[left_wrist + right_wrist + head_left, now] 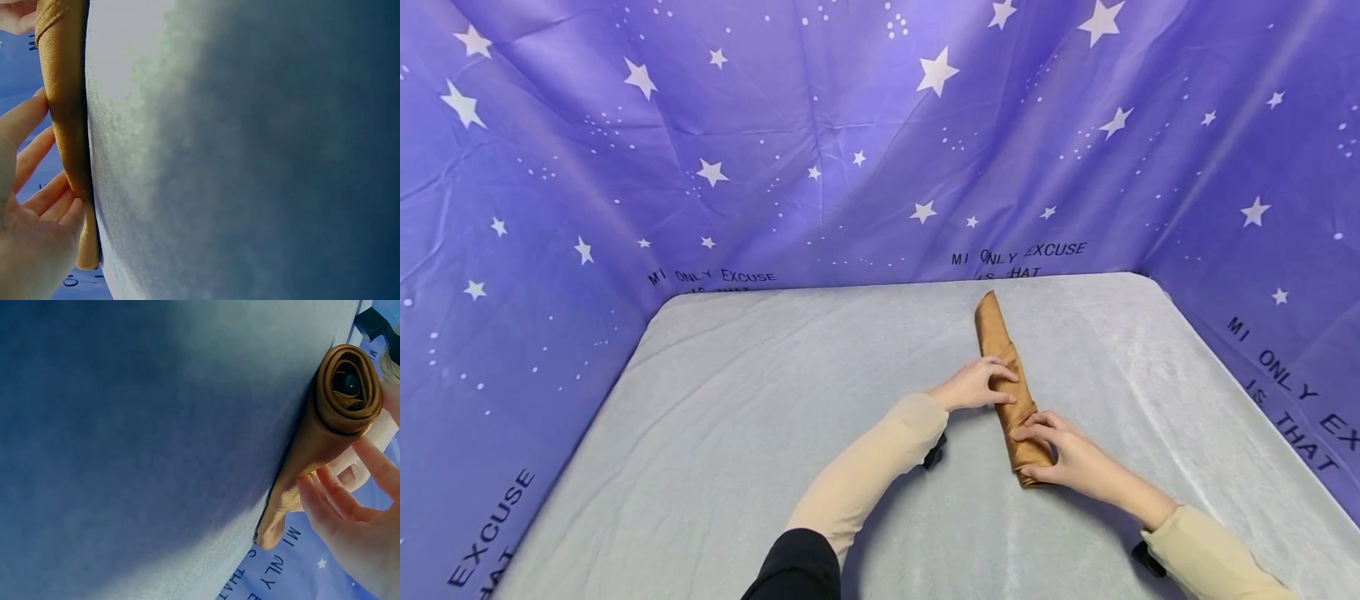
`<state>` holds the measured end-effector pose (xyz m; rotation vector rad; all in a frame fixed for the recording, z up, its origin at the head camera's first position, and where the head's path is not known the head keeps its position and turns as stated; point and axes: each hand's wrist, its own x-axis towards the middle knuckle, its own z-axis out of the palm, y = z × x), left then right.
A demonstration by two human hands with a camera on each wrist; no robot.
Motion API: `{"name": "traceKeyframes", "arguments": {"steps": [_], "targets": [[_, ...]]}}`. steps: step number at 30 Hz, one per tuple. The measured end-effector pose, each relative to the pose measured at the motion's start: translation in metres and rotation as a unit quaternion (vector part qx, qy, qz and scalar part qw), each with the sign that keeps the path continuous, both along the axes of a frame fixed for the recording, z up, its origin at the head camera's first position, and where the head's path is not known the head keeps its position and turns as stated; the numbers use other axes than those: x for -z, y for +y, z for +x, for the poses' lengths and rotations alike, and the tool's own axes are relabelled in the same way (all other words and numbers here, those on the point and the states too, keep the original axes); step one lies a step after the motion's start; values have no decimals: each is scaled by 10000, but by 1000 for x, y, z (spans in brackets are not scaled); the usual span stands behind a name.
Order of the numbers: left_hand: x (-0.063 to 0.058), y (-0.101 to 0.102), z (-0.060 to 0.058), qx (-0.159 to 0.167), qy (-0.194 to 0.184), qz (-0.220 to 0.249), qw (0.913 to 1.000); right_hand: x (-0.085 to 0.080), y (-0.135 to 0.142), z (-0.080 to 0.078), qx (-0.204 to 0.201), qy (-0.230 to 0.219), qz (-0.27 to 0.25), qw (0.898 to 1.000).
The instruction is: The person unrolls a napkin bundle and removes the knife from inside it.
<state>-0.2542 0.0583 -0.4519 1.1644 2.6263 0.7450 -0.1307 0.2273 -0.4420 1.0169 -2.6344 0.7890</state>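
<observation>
A long roll of shiny golden-brown cloth [995, 333] lies on the grey-covered table, running away from the person. My left hand [976, 384] rests spread on its middle, thumb and fingertips touching the cloth. Nearer the close end, my right hand [1070, 458] presses the roll with thumb and fingers apart. In the left wrist view, fairly straight fingers [37, 156] meet the side of the cloth. The right wrist view looks into the near end, where coiled layers [325, 403] surround a dark, shiny round thing [348, 384].
A light grey plush cover [737, 417] spreads over the table on both sides of the roll. Purple curtains with white stars [820, 125] and printed words hang at the back and sides. Small black devices [935, 452] sit beneath both wrists.
</observation>
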Motion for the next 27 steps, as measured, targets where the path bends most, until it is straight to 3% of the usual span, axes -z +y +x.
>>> {"name": "traceKeyframes", "arguments": {"steps": [15, 16, 20, 27], "targets": [[1, 1, -2, -34, -468, 33, 9989, -1, -3, -2, 150, -198, -49, 9997], [9, 2, -7, 8, -410, 97, 9991, -2, -4, -2, 146, -179, -64, 9997], [11, 3, -9, -15, -457, 89, 9989, -3, -3, -3, 140, -207, -49, 9997], [1, 3, -1, -72, -317, -30, 9995, -7, 1, -4, 48, -999, -694, 9926]]}}
